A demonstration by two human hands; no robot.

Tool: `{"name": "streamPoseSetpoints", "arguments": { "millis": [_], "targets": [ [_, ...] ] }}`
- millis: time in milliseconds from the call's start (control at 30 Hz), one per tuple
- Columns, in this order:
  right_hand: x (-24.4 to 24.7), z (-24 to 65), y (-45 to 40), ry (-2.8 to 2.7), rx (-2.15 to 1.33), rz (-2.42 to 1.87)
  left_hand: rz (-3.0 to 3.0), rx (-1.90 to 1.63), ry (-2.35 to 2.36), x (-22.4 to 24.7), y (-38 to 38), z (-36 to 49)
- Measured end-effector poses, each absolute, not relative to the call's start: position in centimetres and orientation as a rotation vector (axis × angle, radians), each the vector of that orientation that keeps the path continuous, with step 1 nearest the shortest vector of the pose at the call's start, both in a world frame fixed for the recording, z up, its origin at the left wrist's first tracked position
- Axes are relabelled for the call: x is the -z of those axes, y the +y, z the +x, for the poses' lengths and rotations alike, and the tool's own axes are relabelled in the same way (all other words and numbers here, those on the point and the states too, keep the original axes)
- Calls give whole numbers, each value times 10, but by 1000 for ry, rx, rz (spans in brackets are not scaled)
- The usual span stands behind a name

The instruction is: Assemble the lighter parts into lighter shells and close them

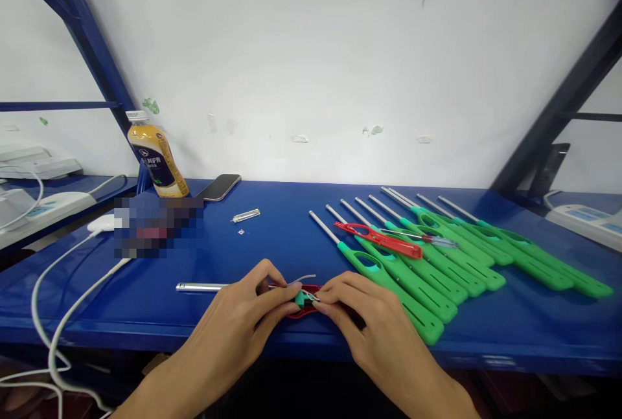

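Note:
At the table's front edge lies an opened red lighter casing (311, 289), with its silver tube (201, 287) sticking out to the left. My left hand (250, 305) is closed, thumb and forefinger pinching a small green trigger (300, 299) in the casing. Facing it, my right hand (367, 305) is closed too, its fingertips pinched at the thin white wire (310, 296) beside the trigger. A loose end of clear tubing (305, 276) rises above the casing. My fingers hide much of the casing.
Several green long-nosed lighters (408, 289) lie in a row at right. A red casing half (383, 239) and a screwdriver (432, 239) rest on them. A small clear part (246, 215), a phone (222, 187), a bottle (158, 157) and white cables (72, 309) are at left.

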State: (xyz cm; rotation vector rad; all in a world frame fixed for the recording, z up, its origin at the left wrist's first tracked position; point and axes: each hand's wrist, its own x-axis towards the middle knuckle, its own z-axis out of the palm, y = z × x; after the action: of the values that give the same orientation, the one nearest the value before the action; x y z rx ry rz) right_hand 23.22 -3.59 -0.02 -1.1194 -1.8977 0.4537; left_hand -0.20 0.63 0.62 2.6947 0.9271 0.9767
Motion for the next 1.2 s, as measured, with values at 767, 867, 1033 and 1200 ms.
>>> {"name": "streamPoseSetpoints", "arguments": {
  "millis": [767, 867, 1033, 1200],
  "targets": [
    [-1, 225, -29, -1992, -255, -1179, 2729, -940, 957, -5, 8, -3],
    [-2, 226, -31, -1999, -315, -1192, 2747, -939, 935, -4, 9, -3],
    [-4, 229, -35, -2017, -378, -1172, 2739, -930, 927, -5, 8, -2],
    [-6, 228, -36, -2047, -351, -1217, 2724, -937, 925, -6, 7, -2]
  ]
}}
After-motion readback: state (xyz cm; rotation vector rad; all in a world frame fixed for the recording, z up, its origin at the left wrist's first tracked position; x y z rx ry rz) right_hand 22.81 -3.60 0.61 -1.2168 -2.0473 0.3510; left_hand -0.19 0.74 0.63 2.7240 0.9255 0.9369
